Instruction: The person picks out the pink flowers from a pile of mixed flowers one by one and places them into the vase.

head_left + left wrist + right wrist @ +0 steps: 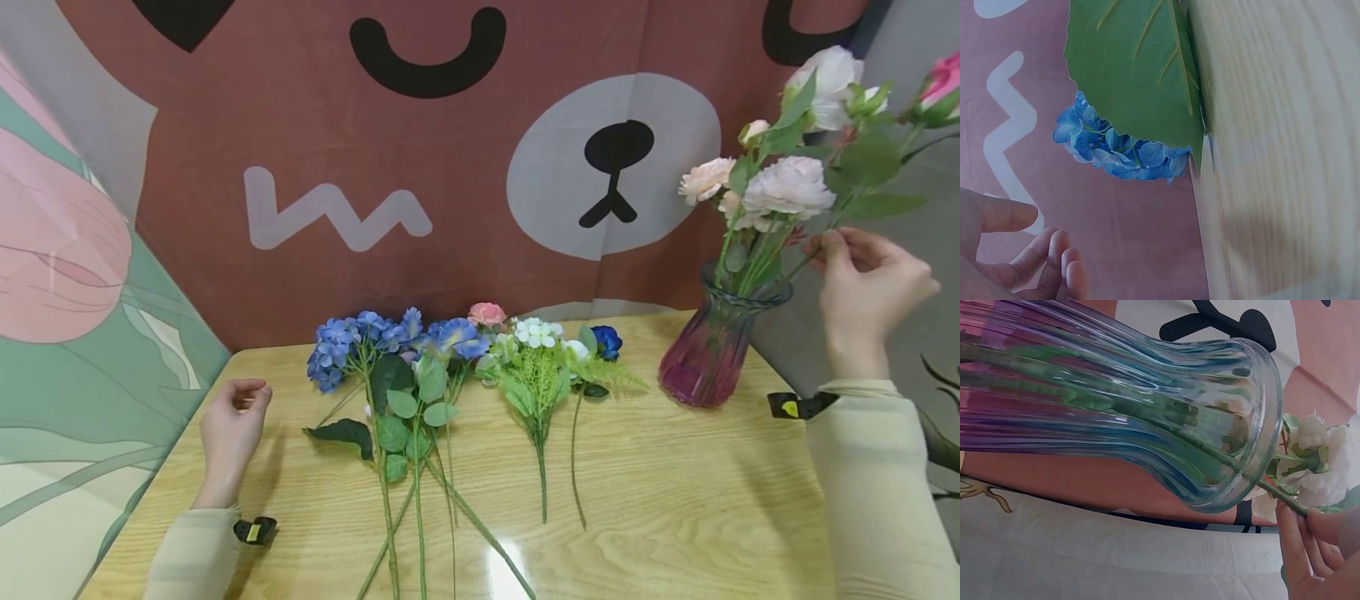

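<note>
My right hand (873,279) pinches a green flower stem (1282,499) between thumb and fingers just outside the vase mouth. That stem runs down through the rim into the glass vase (705,350), which shades from bluish at the top to magenta below. Above the hand, it leads toward leaves and a pink rose (941,82) at the right edge of the head view. White and pale peach flowers (791,187) stand in the vase. On the left, my left hand (234,429) holds nothing, its fingers loosely curled, near the blue hydrangea (1129,153) and its big leaf (1135,69).
Across the wooden table (675,500) lie several loose stems: blue flowers (337,346), a pink bloom (487,314), a white-and-green bunch (537,333) and a dark blue rose (606,342). A bear-print cloth (465,167) hangs behind the table.
</note>
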The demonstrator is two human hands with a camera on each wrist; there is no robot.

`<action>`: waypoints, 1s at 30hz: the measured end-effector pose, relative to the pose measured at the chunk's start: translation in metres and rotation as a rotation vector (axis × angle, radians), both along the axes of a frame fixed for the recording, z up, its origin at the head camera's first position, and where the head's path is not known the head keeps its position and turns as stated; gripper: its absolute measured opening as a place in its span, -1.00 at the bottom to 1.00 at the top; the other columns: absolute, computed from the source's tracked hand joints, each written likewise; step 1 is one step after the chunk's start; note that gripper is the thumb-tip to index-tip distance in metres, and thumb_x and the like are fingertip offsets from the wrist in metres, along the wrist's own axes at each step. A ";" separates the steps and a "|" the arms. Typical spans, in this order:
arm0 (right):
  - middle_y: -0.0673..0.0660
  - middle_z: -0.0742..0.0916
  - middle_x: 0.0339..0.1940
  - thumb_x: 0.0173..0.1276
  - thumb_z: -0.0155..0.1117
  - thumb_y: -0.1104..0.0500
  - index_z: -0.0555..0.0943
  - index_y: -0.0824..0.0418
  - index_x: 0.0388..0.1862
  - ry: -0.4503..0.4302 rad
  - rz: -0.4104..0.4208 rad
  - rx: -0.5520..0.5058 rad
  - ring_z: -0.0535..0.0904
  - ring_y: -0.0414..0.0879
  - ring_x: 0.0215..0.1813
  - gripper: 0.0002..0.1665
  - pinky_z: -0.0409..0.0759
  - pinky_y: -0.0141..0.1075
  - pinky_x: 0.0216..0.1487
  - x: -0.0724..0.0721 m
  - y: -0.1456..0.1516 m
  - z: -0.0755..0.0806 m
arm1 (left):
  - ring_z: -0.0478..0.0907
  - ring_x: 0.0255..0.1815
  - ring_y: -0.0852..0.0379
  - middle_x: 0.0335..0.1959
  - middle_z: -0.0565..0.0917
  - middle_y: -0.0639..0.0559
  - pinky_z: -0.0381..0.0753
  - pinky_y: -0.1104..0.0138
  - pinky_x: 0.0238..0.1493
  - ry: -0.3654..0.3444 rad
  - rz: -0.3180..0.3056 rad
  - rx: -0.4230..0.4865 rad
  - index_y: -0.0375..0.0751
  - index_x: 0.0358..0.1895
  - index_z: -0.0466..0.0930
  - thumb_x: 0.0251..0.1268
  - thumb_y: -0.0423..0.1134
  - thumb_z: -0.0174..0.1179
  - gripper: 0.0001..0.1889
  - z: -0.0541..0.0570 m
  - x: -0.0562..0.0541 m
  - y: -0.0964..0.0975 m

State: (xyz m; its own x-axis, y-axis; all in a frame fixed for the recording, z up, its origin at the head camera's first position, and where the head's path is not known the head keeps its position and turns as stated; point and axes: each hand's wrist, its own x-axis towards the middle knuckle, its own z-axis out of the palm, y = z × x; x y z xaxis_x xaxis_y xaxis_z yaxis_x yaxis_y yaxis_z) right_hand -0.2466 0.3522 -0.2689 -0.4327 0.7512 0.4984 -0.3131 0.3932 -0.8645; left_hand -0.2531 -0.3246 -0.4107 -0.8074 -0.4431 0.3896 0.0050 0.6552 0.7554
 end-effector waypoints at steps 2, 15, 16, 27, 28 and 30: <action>-0.30 0.67 -0.51 0.29 0.25 0.13 0.72 0.12 -0.19 0.010 0.010 -0.004 0.61 -0.47 -0.46 -0.82 0.50 -0.71 -0.33 0.000 0.001 -0.001 | 0.36 -0.47 0.56 -0.46 0.50 0.40 0.33 0.56 -0.40 -0.003 -0.001 0.001 -0.17 -0.14 0.63 0.29 -0.12 0.14 -0.77 0.000 0.000 0.000; -0.27 0.67 -0.51 0.28 0.27 0.15 0.72 0.17 -0.16 0.023 0.015 0.000 0.61 -0.47 -0.48 -0.79 0.51 -0.70 -0.36 -0.002 0.000 -0.005 | 0.36 -0.46 0.54 -0.45 0.50 0.39 0.33 0.58 -0.41 -0.004 0.001 0.002 -0.19 -0.13 0.63 0.29 -0.12 0.15 -0.76 0.002 0.002 0.002; -0.27 0.67 -0.51 0.28 0.27 0.15 0.72 0.18 -0.16 0.023 0.014 0.001 0.61 -0.47 -0.48 -0.79 0.51 -0.70 -0.36 -0.002 0.000 -0.005 | 0.36 -0.46 0.54 -0.45 0.50 0.39 0.34 0.58 -0.41 -0.004 0.001 0.003 -0.19 -0.13 0.63 0.29 -0.12 0.15 -0.76 0.002 0.002 0.002; -0.23 0.69 -0.48 0.26 0.28 0.16 0.72 0.19 -0.14 0.036 0.029 -0.004 0.63 -0.46 -0.45 -0.78 0.52 -0.69 -0.35 -0.001 0.000 -0.006 | 0.36 -0.45 0.51 -0.45 0.50 0.37 0.33 0.56 -0.39 -0.005 -0.004 0.009 -0.19 -0.12 0.63 0.29 -0.13 0.15 -0.76 0.003 0.002 0.002; -0.23 0.69 -0.48 0.26 0.28 0.16 0.72 0.19 -0.14 0.035 0.026 0.001 0.63 -0.46 -0.45 -0.78 0.52 -0.70 -0.35 -0.001 -0.001 -0.005 | 0.37 -0.45 0.52 -0.45 0.50 0.38 0.33 0.57 -0.39 -0.003 -0.004 0.008 -0.20 -0.13 0.63 0.29 -0.13 0.15 -0.76 0.003 0.002 0.002; -0.23 0.69 -0.48 0.26 0.28 0.16 0.72 0.19 -0.14 0.038 0.025 0.006 0.63 -0.46 -0.45 -0.77 0.52 -0.69 -0.34 0.000 -0.002 -0.005 | 0.37 -0.45 0.52 -0.46 0.49 0.39 0.33 0.57 -0.39 0.003 -0.003 0.008 -0.20 -0.13 0.63 0.28 -0.14 0.15 -0.76 0.003 0.002 0.002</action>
State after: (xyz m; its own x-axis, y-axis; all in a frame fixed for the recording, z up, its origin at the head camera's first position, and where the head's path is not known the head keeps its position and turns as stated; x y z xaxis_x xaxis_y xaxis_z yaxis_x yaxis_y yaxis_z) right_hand -0.2465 0.3507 -0.2741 -0.4320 0.7375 0.5190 -0.3552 0.3899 -0.8496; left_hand -0.2507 -0.3223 -0.4074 -0.8078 -0.4435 0.3883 0.0090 0.6494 0.7604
